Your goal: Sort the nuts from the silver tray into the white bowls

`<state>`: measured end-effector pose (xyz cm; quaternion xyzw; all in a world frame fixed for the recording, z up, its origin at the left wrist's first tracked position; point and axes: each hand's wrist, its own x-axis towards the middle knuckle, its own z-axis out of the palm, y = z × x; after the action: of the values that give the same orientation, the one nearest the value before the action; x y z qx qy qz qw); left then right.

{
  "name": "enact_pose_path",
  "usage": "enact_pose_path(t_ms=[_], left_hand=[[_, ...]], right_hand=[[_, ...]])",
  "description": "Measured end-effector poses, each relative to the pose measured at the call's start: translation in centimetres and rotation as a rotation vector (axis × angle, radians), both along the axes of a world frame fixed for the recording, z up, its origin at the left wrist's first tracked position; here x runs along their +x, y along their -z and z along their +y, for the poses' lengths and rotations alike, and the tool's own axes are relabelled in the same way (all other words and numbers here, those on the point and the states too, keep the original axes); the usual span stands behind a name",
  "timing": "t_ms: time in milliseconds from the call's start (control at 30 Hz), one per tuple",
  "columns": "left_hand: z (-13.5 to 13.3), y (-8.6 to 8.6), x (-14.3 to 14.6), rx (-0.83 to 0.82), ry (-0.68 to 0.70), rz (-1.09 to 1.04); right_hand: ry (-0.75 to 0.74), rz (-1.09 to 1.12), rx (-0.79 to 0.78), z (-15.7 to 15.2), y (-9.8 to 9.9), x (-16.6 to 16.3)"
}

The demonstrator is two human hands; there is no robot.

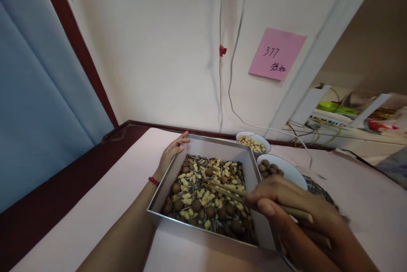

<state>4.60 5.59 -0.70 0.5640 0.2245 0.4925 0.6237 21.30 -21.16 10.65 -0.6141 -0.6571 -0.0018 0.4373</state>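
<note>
My left hand, a red bead bracelet at its wrist, grips the left wall of an open box. Inside lie striped sunflower seeds, peanuts in their shells and several round brown longans, all mixed together. My right hand is closed round a pair of wooden chopsticks over the box's right side. Their tips point down into the mix near the middle; whether they pinch anything is too small to tell.
Behind the box, a small bowl holds peanuts. A larger white bowl with several longans stands right of the box, partly behind my right hand. Sunflower seeds lie farther right. A white cable hangs down the wall onto the table.
</note>
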Motion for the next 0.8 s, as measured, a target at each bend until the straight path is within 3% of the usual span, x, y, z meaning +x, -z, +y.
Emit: enact_pose_path(t_ms=[133, 333, 667, 800], left_hand=[[-0.1, -0.1, 0.0, 0.000, -0.005, 0.000], [-0.4, -0.2, 0.0, -0.004, -0.003, -0.008], [-0.4, -0.1, 0.0, -0.018, 0.005, -0.017], [-0.4, 0.0, -0.1, -0.011, 0.009, -0.018]], right_hand=[[-0.141, 0.047, -0.139, 0.7, 1.0, -0.6], [-0.193, 0.078, -0.225, 1.1, 2.0, -0.9], [-0.146, 0.070, -0.093, 0.8, 0.7, -1.0], [-0.157, 0.053, -0.087, 1.0, 1.1, -1.2]])
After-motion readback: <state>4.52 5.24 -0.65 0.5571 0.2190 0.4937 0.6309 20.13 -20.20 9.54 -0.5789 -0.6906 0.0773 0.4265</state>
